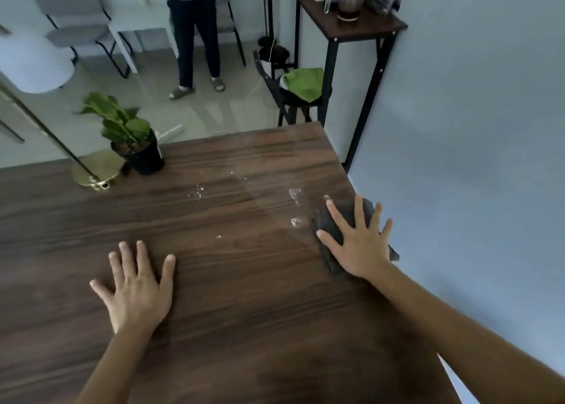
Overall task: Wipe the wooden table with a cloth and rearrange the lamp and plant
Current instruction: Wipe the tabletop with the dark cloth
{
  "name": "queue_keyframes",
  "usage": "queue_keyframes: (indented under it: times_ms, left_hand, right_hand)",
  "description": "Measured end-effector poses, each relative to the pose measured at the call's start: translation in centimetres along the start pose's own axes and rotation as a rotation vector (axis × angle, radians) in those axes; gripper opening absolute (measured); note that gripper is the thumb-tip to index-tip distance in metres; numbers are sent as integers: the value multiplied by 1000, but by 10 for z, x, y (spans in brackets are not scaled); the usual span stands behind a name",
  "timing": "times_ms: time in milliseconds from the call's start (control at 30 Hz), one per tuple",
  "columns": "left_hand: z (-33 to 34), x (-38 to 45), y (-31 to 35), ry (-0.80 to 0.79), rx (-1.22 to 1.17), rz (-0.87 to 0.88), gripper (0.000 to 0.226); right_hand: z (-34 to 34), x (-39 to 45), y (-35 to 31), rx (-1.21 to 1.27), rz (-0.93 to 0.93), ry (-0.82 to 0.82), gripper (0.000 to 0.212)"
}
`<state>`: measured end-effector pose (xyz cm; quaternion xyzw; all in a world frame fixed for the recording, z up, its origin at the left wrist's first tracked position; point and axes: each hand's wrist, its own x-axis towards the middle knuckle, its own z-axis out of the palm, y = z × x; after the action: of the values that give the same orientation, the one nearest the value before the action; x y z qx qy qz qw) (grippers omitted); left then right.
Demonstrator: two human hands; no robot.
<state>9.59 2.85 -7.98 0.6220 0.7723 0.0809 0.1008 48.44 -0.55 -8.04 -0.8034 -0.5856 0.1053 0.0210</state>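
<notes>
The wiping step looks to be in hand. The right hand point(357, 241) lies flat, fingers spread wide, pressing a dark cloth point(333, 229) at the table's point(244, 312) right edge; part of the cloth hangs over that edge. The left hand point(137, 287) rests flat on bare wood, fingers wide, holding nothing. Wet drops point(295, 194) glint just left of the cloth, with more further left, so the next move likely calls for sweeping the cloth leftward through them. At the far left corner stand the lamp point(96, 171) on its brass base and, just beside it, the plant point(125, 125); its black pot point(145, 159) holds soil and leaves
</notes>
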Motion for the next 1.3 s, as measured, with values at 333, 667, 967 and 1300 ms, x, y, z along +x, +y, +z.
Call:
queue_keyframes:
  times_ms: [333, 667, 967, 1300]
  left_hand:
    - [8, 11, -1, -4, 35, -22, 74]
    - [8, 12, 1, -4, 42, -41, 71]
    - [3, 10, 2, -31, 46, -40, 74]
    - [-18, 12, 35, -31, -35, -128, 83]
  right_hand:
    - [15, 77, -168, 59, -401, -90, 60]
    - [7, 77, -58, 24, -79, 49, 62]
    - [19, 73, -160, 22, -435, -30, 60]
    - [-1, 124, -52, 8, 11, 90, 83]
